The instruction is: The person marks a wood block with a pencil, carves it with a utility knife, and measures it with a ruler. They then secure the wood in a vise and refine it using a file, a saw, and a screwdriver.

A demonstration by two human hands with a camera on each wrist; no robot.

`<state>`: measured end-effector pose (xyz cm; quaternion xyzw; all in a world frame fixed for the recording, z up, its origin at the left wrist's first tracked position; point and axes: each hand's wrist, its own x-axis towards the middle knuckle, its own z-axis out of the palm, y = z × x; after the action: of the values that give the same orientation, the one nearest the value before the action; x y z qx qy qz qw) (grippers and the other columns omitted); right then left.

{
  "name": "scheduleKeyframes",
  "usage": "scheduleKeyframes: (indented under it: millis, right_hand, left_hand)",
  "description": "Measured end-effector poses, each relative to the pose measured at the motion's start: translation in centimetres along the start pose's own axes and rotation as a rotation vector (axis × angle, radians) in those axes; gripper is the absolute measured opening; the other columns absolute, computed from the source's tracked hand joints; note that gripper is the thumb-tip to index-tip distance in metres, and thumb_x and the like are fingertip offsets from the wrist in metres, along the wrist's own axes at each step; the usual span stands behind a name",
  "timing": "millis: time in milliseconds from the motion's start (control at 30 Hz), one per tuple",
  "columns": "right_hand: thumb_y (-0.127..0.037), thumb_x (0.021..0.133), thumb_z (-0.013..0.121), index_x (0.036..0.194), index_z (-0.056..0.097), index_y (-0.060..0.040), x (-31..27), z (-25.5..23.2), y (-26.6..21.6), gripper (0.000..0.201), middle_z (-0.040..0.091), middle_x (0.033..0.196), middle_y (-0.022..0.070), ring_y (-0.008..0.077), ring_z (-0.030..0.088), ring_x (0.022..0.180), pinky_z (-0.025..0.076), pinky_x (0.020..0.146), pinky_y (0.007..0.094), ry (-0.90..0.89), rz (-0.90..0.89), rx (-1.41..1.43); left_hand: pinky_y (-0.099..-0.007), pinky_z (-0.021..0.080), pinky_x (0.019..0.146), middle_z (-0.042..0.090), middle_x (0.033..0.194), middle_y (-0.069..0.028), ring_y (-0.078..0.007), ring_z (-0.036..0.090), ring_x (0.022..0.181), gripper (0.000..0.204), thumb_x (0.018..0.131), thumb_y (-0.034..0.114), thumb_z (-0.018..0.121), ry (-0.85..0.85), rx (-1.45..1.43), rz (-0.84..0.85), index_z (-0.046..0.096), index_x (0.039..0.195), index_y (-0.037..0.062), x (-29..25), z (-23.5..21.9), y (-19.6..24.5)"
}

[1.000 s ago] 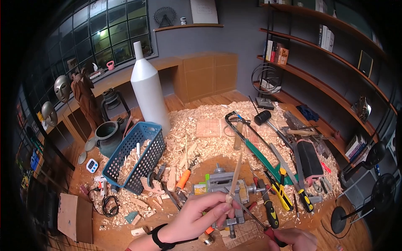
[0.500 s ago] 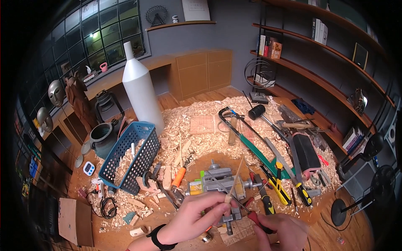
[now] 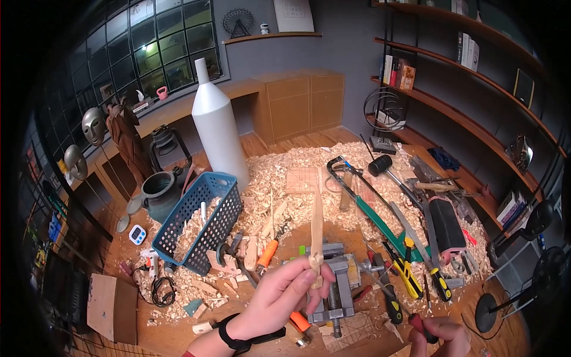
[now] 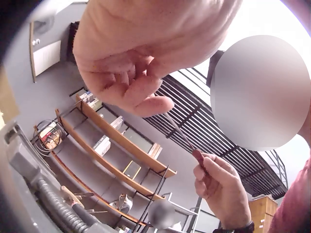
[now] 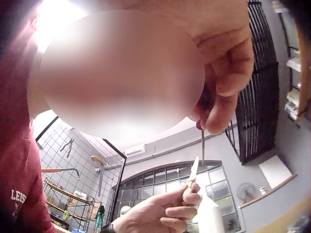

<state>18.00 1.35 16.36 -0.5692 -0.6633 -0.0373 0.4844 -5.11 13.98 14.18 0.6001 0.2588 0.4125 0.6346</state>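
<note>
The left hand [image 3: 279, 297] pinches a pale carved wooden piece [image 3: 317, 229] by its knobbed lower end; the long flat blade of the piece points up, over the grey vise [image 3: 339, 285]. At the lower right the right hand [image 3: 443, 336] grips the red handle [image 3: 419, 324] of a thin metal tool, whose shaft points up and left, apart from the wood. In the left wrist view the tool's shaft [image 4: 181, 133] runs from the right hand [image 4: 221, 189] up to behind the left hand's fingers. The right wrist view shows the wooden piece [image 5: 193, 171] upright in the left hand [image 5: 160, 211].
Wood shavings [image 3: 285, 160] cover much of the table. A blue basket [image 3: 199, 238] and white bottle [image 3: 220, 128] stand left. A green-framed saw [image 3: 372, 217], black mallet [image 3: 380, 165] and yellow-black tools [image 3: 410, 279] lie right; an orange handle [image 3: 267, 254] lies left of the vise.
The wooden piece has turned more upright, showing its broad face. The right hand and its tool have moved right and down, away from the piece. The head view has shifted a little.
</note>
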Motion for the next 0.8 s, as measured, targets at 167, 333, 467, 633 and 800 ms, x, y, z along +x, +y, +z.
scheduleKeyframes:
  millis: [167,333,467,633,800]
  right_hand:
    - [0.009,0.078,0.075,0.088,0.061,0.0028,0.9,0.4,-1.3,0.018,0.072,0.081,0.0165,0.0198,0.069,0.065,0.052,0.056,0.0248,0.011,-0.18,0.09]
    - [0.008,0.076,0.076,0.089,0.062,0.0027,1.2,0.5,-1.7,0.02,0.072,0.08,0.0164,0.0187,0.068,0.06,0.05,0.052,0.0232,-0.04,-0.203,0.075]
    - [0.007,0.076,0.076,0.089,0.063,0.002,1.2,0.6,-1.9,0.02,0.072,0.079,0.0148,0.0191,0.068,0.059,0.051,0.052,0.0244,-0.025,-0.23,0.044]
    - [0.006,0.075,0.077,0.092,0.065,0.001,1.2,0.4,-2.0,0.021,0.072,0.08,0.0138,0.023,0.07,0.064,0.054,0.057,0.0283,-0.094,-0.26,0.015]
    - [0.006,0.076,0.076,0.095,0.066,0.0016,1.8,1.6,-2.1,0.022,0.072,0.081,0.0148,0.0256,0.071,0.068,0.055,0.061,0.0295,-0.072,-0.261,0.016]
  left_hand:
    - [-0.0171,0.038,0.052,0.06,0.091,-0.0048,-0.0055,0.055,0.064,0.03,0.109,0.022,0.037,-0.054,0.031,-0.007,0.055,0.119,0.0,-0.1,0.1,0.1]
    - [-0.0175,0.039,0.051,0.061,0.087,-0.0049,-0.007,0.056,0.063,0.032,0.108,0.024,0.038,-0.04,0.101,0.001,0.056,0.116,0.0001,-0.1,0.3,0.2]
    - [-0.017,0.038,0.052,0.062,0.086,-0.0046,-0.0069,0.056,0.063,0.029,0.107,0.02,0.04,-0.032,0.098,0.06,0.058,0.115,-0.0008,0.0,0.3,-0.2]
    - [-0.0205,0.042,0.057,0.062,0.086,-0.0041,-0.0073,0.056,0.064,0.022,0.105,0.014,0.046,-0.009,0.145,0.078,0.062,0.11,-0.0016,0.0,0.1,-0.3]
    - [-0.0238,0.044,0.058,0.061,0.083,-0.0032,-0.0076,0.056,0.062,0.016,0.1,0.009,0.055,0.021,0.357,0.157,0.066,0.107,0.0008,-0.3,0.9,-0.5]
